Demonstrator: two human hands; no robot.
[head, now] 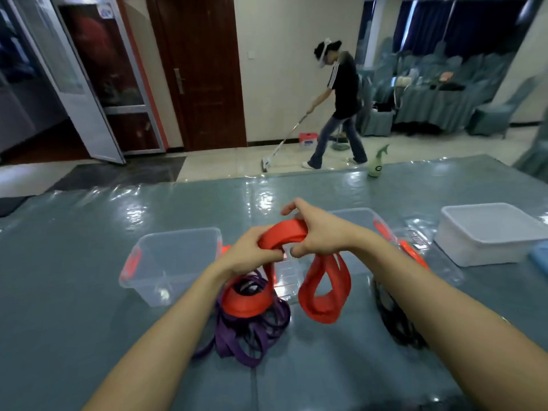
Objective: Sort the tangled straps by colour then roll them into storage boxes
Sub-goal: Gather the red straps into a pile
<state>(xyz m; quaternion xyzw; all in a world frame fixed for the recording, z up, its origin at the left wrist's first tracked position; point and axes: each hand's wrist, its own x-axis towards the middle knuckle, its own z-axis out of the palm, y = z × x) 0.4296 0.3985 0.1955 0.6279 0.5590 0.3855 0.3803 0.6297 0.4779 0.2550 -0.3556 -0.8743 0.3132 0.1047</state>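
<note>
Both hands hold a wide red strap (323, 295) above the table. My left hand (252, 252) grips one side of its top coil, and my right hand (315, 232) pinches the other side. Red loops hang down from the hands; one rests on a tangled heap of purple straps (246, 336) below my left wrist. A dark pile of black straps (394, 318) lies partly hidden under my right forearm. Behind the hands stand two clear storage boxes with red latches, one at the left (175, 259) and one in the middle (358, 221), mostly hidden.
A white tub (486, 235) sits at the right on the plastic-covered grey table (89, 292). A green spray bottle (376, 163) stands at the far edge. Beyond the table a person (341, 108) mops the tiled floor.
</note>
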